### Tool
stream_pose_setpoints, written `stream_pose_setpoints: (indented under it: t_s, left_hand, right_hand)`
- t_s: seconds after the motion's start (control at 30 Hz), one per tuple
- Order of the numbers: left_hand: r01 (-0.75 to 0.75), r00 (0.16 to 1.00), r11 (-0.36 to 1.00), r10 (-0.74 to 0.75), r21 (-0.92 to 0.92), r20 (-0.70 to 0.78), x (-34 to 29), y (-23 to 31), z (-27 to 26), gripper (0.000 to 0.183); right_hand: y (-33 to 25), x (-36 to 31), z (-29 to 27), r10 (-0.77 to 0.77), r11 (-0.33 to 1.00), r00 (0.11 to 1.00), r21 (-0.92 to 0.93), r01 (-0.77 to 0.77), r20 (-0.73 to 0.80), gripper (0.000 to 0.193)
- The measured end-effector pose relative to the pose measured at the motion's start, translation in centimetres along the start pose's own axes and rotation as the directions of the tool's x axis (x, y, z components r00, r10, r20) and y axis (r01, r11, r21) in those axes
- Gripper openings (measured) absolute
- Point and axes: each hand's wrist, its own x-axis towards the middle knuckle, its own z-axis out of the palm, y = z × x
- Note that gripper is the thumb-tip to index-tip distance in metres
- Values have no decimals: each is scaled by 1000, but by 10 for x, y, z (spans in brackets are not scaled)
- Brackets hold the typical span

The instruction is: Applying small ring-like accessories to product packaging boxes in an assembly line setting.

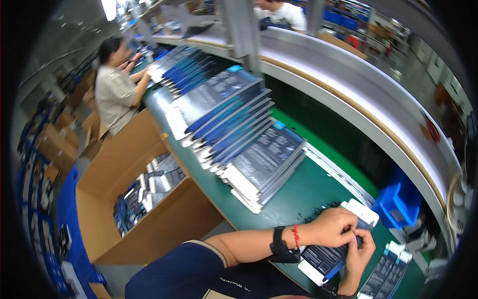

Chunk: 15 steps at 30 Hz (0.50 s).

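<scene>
My left hand (pixel 332 227), a red string and a black band on its wrist, is closed in a pinch. Its fingertips meet those of my right hand (pixel 360 253), which pinches too. What they hold between them is too small to make out. Directly beneath lies a flat dark printed carton (pixel 321 260) with white end flaps, partly covered by my hands. Several small black hook-like pieces (pixel 314 214) lie on the green table beside my left hand. To the right of my right hand are more flat dark cartons (pixel 386 275).
Overlapping stacks of flat dark cartons (pixel 271 154) run along the green table (pixel 294 192). At left stands an open cardboard box (pixel 164 214) with small packages inside. A blue bin (pixel 397 205) sits at right, below a curved white shelf (pixel 348 82). A co-worker (pixel 117 92) works farther left.
</scene>
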Motion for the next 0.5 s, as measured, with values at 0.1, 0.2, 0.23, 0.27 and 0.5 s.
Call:
stream_pose_setpoints:
  t_s: [0.1, 0.2, 0.23, 0.27, 0.5]
  left_hand:
    - [60, 998, 998, -61, -33, -2, 2, 6, -5, 14]
    - [-22, 1000, 999, 22, -40, 16, 6, 3, -5, 13]
    - [-19, 999, 999, 20, -25, 38, 6, 1, -5, 11]
    - [-7, 999, 1000, 8, -23, 50, 6, 0, -5, 10]
    - [7, 997, 1000, -6, -11, 76, 6, 2, -3, 9]
  right_hand:
    - [2, 3, 0, 8, 1000, 1000, -18, -8, 8, 3]
    - [3, 4, 0, -13, 1000, 1000, -18, 13, -21, 4]
    - [4, 4, -1, 6, 1000, 1000, -17, -6, -20, 4]
    - [9, 4, -1, 34, 999, 999, 9, -34, -26, 5]
    - [13, 3, -4, 64, 997, 998, 45, -63, -10, 6]
